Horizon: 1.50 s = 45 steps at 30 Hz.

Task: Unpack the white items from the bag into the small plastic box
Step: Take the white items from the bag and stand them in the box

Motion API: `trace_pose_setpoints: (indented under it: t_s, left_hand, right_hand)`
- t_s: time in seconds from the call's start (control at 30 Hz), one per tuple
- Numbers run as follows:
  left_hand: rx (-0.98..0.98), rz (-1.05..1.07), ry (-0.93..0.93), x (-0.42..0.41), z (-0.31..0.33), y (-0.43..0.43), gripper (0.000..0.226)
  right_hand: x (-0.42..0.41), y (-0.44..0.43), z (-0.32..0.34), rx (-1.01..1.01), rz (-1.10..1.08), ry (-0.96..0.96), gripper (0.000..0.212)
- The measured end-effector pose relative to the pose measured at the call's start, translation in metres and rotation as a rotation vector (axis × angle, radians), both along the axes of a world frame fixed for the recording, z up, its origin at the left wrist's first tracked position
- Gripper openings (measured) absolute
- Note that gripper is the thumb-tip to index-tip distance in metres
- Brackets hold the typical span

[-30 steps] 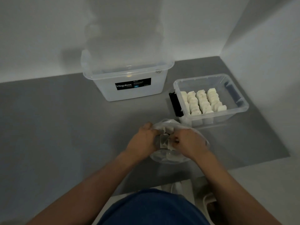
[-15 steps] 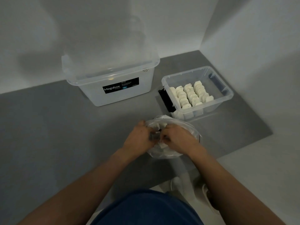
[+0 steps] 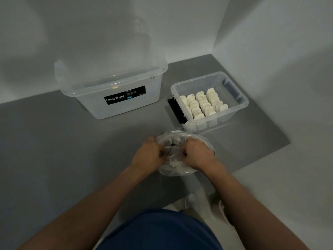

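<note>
A clear plastic bag (image 3: 180, 171) sits on the grey floor mat just in front of me, with several white items (image 3: 175, 140) showing in its open mouth. My left hand (image 3: 146, 154) grips the bag's left edge with curled fingers. My right hand (image 3: 195, 153) grips its right edge the same way, so the opening lies between my hands. Beyond the bag to the right stands the small clear plastic box (image 3: 241, 101), holding several upright rows of white items (image 3: 203, 103).
A large clear Megabox bin (image 3: 115, 94) stands at the back left against the white wall. The grey mat (image 3: 54, 141) ends at a white wall on the right and at pale floor (image 3: 270, 177) near my shoe (image 3: 225, 212). A black clip (image 3: 177, 110) sticks out of the small box's left end.
My view has shifted a little, so the boxes sit lower and further left in the frame. Both hands stay at the bag's mouth and have drawn slightly apart.
</note>
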<state>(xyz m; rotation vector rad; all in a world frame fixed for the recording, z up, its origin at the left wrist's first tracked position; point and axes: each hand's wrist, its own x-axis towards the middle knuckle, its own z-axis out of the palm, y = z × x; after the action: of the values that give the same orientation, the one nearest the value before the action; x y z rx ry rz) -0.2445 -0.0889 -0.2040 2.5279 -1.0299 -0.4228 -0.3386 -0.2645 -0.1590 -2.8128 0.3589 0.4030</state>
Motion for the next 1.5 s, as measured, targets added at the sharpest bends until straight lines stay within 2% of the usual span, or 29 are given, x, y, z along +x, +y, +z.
trace_pose_setpoints:
  t_s: [0.07, 0.2, 0.3, 0.37, 0.53, 0.63, 0.73, 0.8, 0.87, 1.0, 1.1, 1.2, 1.4, 1.5]
  left_hand:
    - [-0.023, 0.015, -0.029, 0.001, -0.001, -0.001, 0.039]
    - [-0.050, -0.029, -0.012, 0.003, 0.008, -0.004, 0.018]
    - [-0.036, -0.137, 0.018, 0.007, 0.011, -0.003, 0.037]
    - [-0.033, -0.166, 0.041, 0.009, 0.014, -0.002, 0.040]
    - [-0.123, -0.141, 0.019, 0.005, 0.035, -0.001, 0.016]
    - [-0.129, -0.065, 0.064, 0.002, 0.040, 0.000, 0.022]
    - [-0.117, 0.014, 0.137, 0.001, 0.041, 0.000, 0.044]
    - [-0.113, 0.081, 0.168, -0.001, 0.046, -0.002, 0.037]
    - [-0.125, 0.150, 0.173, -0.001, 0.049, -0.003, 0.037]
    - [-0.144, 0.236, 0.204, 0.001, 0.058, -0.007, 0.062]
    - [-0.169, 0.266, 0.199, 0.003, 0.065, -0.010, 0.053]
    - [-0.159, 0.295, 0.176, 0.003, 0.066, -0.011, 0.033]
    - [-0.150, 0.322, 0.164, 0.001, 0.065, -0.009, 0.041]
    - [-0.132, 0.354, 0.137, 0.000, 0.065, -0.011, 0.045]
  right_hand:
    - [0.000, -0.001, -0.002, 0.028, -0.017, -0.022, 0.018]
    - [-0.003, 0.000, 0.008, 0.129, -0.036, -0.102, 0.012]
    - [0.000, 0.001, 0.018, 0.139, 0.037, -0.196, 0.011]
    - [0.004, 0.001, 0.025, 0.122, 0.118, -0.210, 0.012]
    - [0.009, 0.004, 0.044, 0.166, 0.152, -0.253, 0.019]
    - [0.007, 0.004, 0.048, 0.172, 0.108, -0.309, 0.022]
    - [0.005, 0.001, 0.047, 0.183, 0.095, -0.322, 0.018]
    - [0.003, -0.002, 0.052, 0.193, 0.105, -0.341, 0.017]
    - [0.001, -0.011, 0.065, 0.192, 0.122, -0.423, 0.019]
    - [0.010, -0.047, 0.113, 0.175, 0.059, -0.765, 0.017]
    - [0.033, -0.081, 0.139, 0.142, -0.002, -0.887, 0.018]
    - [0.060, -0.106, 0.139, 0.089, 0.005, -0.797, 0.017]
    - [0.096, -0.124, 0.103, 0.047, 0.185, -0.277, 0.021]
    - [0.106, -0.123, 0.084, 0.038, 0.255, -0.120, 0.021]
